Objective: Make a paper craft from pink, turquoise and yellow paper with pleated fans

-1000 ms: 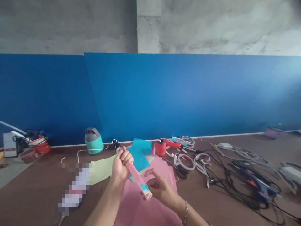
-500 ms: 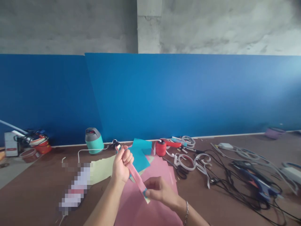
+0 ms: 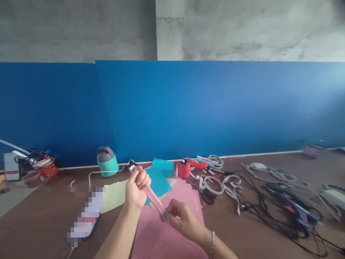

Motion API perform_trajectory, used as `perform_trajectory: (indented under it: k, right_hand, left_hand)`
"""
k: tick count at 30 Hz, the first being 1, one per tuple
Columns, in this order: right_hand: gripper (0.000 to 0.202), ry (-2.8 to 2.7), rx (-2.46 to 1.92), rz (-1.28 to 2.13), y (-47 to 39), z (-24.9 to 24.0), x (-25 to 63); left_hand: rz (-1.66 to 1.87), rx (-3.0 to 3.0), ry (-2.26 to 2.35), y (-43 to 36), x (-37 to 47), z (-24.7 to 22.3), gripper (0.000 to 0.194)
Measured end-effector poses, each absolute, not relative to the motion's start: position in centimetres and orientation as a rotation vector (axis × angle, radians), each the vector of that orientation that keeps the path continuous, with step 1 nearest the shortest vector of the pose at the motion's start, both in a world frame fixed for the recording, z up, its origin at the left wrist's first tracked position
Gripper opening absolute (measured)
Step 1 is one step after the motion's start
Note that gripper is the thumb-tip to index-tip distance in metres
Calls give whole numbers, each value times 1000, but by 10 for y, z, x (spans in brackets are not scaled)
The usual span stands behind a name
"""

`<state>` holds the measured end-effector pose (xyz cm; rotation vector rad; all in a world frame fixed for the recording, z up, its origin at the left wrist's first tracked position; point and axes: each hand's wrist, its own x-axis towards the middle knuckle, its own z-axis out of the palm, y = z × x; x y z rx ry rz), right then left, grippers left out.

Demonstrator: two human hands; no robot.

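A narrow folded strip of pink paper (image 3: 155,199) slants between my two hands, above the pink paper sheets (image 3: 168,233) on the table. My left hand (image 3: 138,187) is closed in a fist around its upper part, and a short end sticks out past the thumb. At the lower end, which has a small blue patch (image 3: 165,214), my right hand (image 3: 181,218) pinches the strip between thumb and fingers. Blue paper (image 3: 161,178) lies behind my hands, and pale green paper (image 3: 114,195) is left of them.
A pixelated phone-like device (image 3: 87,217) lies at left, with a teal container (image 3: 107,163) behind it. Right of the paper are a red roll (image 3: 184,169), black-handled scissors (image 3: 208,196), coiled white strips (image 3: 214,185), cables and a blue glue gun (image 3: 295,212). A blue partition (image 3: 202,108) stands behind.
My left hand has shifted slightly left and down. The fingers of my right hand have curled more over the strip's lower end, and its pale tip no longer shows.
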<state>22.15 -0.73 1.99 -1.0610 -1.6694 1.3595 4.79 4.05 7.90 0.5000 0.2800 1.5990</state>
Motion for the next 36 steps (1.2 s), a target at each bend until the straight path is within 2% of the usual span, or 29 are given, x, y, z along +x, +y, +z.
perform_trajectory:
  k: [8,14,19,25,28,31,36]
  right_hand:
    - [29,-1389,-932,1610,-1,14,219]
    - [38,-1310,-924,1663,4,15,226]
    - [23,-1399,-1043,1632,11,9,231]
    - [30,-1464,-1070,1753,8,5,230]
    - [31,-1584,-1101,1656,5,7,229]
    - [40,-1689,-1134,1450,3,10,227]
    - [41,-1637,-1080,1197,2,13,224]
  left_hand:
    - [1661,433,327,46,46,76,16]
    - [1645,440,320,48,48,73,11]
    - [1651,407,403,51,52,66,14]
    - [1645,406,462,50,61,59,18]
    - [1631,424,469,46,67,61,19]
    - [1617,445,490,41,73,65,22]
    - [1542,481,489,32,87,68,25]
